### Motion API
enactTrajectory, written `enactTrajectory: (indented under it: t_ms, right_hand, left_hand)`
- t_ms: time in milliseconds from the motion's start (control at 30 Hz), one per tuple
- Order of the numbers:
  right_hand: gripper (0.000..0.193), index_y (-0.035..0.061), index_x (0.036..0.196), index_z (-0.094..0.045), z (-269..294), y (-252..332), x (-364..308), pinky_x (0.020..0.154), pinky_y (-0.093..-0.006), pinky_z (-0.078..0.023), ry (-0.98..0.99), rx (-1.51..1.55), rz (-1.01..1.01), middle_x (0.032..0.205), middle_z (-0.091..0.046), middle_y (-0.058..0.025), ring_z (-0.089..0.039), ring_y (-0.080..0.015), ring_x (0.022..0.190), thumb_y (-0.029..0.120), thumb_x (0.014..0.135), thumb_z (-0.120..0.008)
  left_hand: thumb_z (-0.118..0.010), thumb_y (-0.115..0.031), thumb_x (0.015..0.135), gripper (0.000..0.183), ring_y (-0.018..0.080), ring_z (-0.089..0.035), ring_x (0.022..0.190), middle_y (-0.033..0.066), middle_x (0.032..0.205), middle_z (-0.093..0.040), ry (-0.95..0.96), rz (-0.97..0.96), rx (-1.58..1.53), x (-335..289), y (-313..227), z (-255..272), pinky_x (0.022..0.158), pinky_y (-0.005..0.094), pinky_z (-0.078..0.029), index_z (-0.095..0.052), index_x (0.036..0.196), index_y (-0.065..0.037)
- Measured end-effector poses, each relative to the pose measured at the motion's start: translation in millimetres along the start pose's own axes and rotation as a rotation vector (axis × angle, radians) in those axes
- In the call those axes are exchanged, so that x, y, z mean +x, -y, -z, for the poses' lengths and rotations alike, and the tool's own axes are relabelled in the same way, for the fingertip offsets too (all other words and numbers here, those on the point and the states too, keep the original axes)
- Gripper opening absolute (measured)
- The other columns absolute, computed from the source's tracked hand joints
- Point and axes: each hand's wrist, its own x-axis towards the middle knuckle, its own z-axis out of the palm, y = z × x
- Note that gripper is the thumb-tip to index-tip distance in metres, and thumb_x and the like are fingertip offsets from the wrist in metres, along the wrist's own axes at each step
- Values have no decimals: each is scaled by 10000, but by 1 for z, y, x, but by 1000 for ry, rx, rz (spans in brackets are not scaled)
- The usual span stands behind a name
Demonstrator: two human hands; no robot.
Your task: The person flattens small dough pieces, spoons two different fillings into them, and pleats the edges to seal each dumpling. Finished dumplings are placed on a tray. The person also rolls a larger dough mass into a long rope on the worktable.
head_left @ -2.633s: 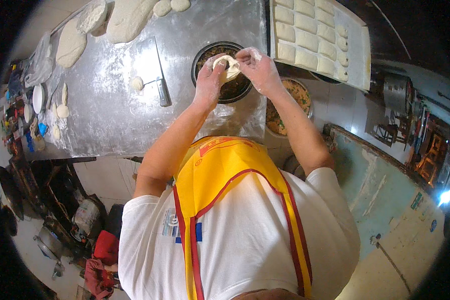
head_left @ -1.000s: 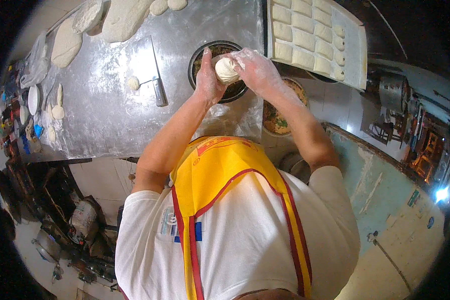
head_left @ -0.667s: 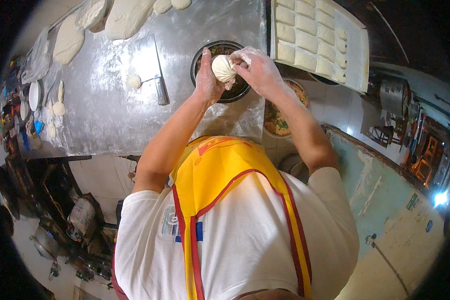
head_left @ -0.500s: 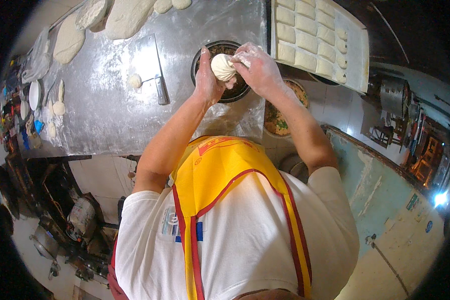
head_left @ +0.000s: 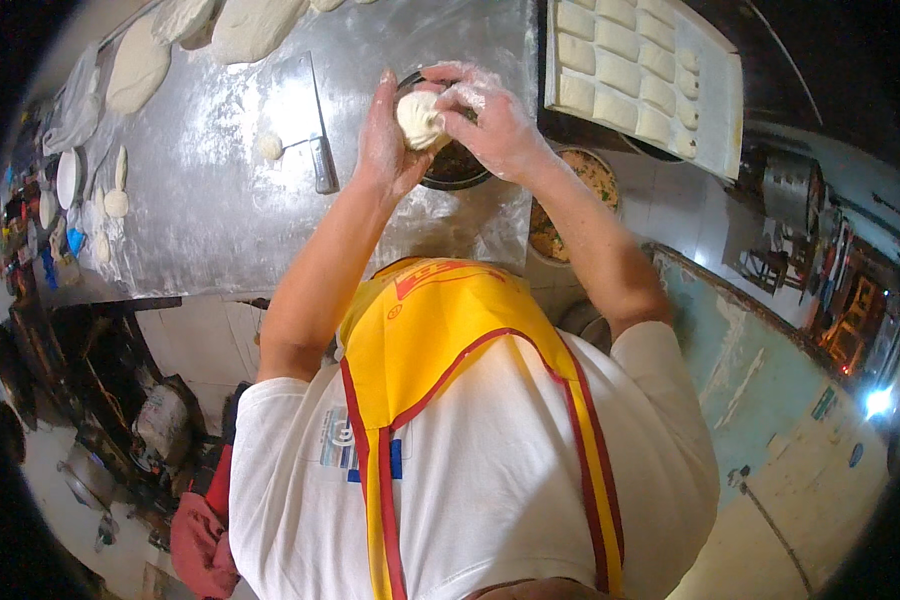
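Note:
A round, pleated stuffed bun of white dough (head_left: 419, 120) sits in my left hand (head_left: 382, 140), cupped against its palm with the thumb up along the left side. The floury fingers of my right hand (head_left: 486, 122) pinch the gathered folds at the bun's right side. Just below and behind both hands is a dark round bowl (head_left: 457, 178) of brown filling, mostly covered by them. To the left on the floured metal table lies a cleaver (head_left: 320, 140) with a dark handle, beside a small dough ball (head_left: 270, 146).
Large slabs of dough (head_left: 138, 72) lie along the table's far left. Small dough pieces (head_left: 117, 203) are by its left edge. A tray (head_left: 715, 120) of pale dough pieces in rows stands at the far right. Below it is a bowl of orange filling with green bits (head_left: 592, 185).
Both hands and the bun have shifted left, off the middle of the dark bowl. The bun's pleated side is turned more into view.

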Motion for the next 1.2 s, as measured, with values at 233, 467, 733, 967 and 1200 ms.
enactTrajectory:
  t_ms: [233,467,733,967,1200]
  right_hand:
    - [211,42,1010,-702,-1,-47,-29,923,-363,-482,158,133,-430,1083,-681,-103,-637,-237,1028,187,859,-685]
    - [215,52,967,-679,-32,-76,-44,840,-437,-505,322,-424,-187,950,-660,-143,-632,-338,933,241,867,-655]
    - [185,51,921,-670,-42,-81,-37,802,-451,-525,363,-538,-187,921,-663,-144,-643,-338,907,228,873,-646]
    - [178,55,904,-680,-38,-84,-41,800,-454,-522,378,-425,-329,886,-662,-150,-642,-341,911,225,867,-641]
    - [176,69,946,-697,-38,-85,-39,812,-451,-519,389,-521,-268,934,-677,-160,-645,-352,917,211,865,-634]
  left_hand:
    - [-327,-499,1033,555,268,-655,815,143,891,-660,-73,37,-248,-16,7,59,738,367,-574,-592,1035,-11]
    - [-350,-513,1027,551,254,-648,798,145,900,-627,-163,-7,-267,-30,9,80,666,324,-595,-565,1058,-7]
    - [-331,-505,1033,556,241,-648,803,134,882,-631,-141,5,-212,-33,9,76,675,314,-583,-574,1038,-5]
    - [-326,-500,1034,558,233,-650,804,126,890,-644,-168,19,-188,-30,8,71,694,319,-580,-584,1064,-6]
    - [-339,-506,1030,559,232,-652,817,122,909,-649,-141,38,-194,-26,10,72,725,326,-582,-583,1084,-6]
